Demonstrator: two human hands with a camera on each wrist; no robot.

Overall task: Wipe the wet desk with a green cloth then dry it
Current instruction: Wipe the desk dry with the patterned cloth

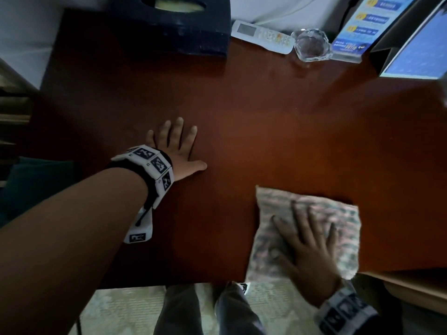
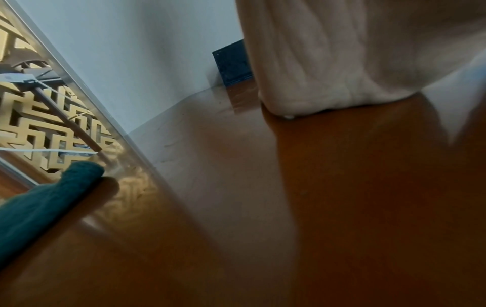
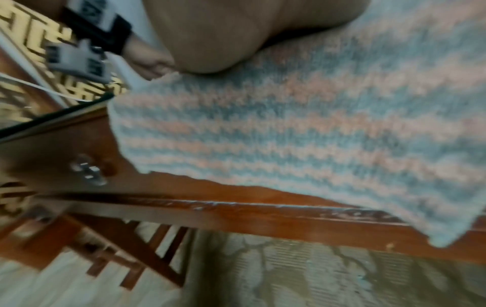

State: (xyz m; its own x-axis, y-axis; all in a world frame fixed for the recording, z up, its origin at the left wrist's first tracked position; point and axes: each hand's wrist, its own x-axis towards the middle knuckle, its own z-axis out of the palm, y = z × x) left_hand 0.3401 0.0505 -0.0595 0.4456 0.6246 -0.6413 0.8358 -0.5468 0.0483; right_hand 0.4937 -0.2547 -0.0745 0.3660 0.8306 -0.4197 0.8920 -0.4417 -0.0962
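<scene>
A striped pink-and-grey-green cloth [image 1: 307, 228] lies spread on the reddish wooden desk [image 1: 254, 122] near its front edge, one corner hanging over. My right hand [image 1: 309, 243] presses flat on the cloth with straight, spread fingers; in the right wrist view the palm [image 3: 223, 35] sits on the cloth [image 3: 315, 135]. My left hand [image 1: 177, 146] lies flat on the bare desk to the left of the cloth, fingers spread and holding nothing. In the left wrist view its palm [image 2: 342, 62] rests on the desk [image 2: 342, 207]. A dark green cloth [image 2: 39, 207] lies at the desk's left edge.
At the back of the desk stand a dark tissue box [image 1: 169, 25], a white remote [image 1: 261, 36], a glass ashtray [image 1: 312, 45], a blue card stand [image 1: 360, 27] and a screen [image 1: 420, 52]. A lighter table [image 1: 411, 286] adjoins at the right front. My legs [image 1: 205, 310] are below the front edge.
</scene>
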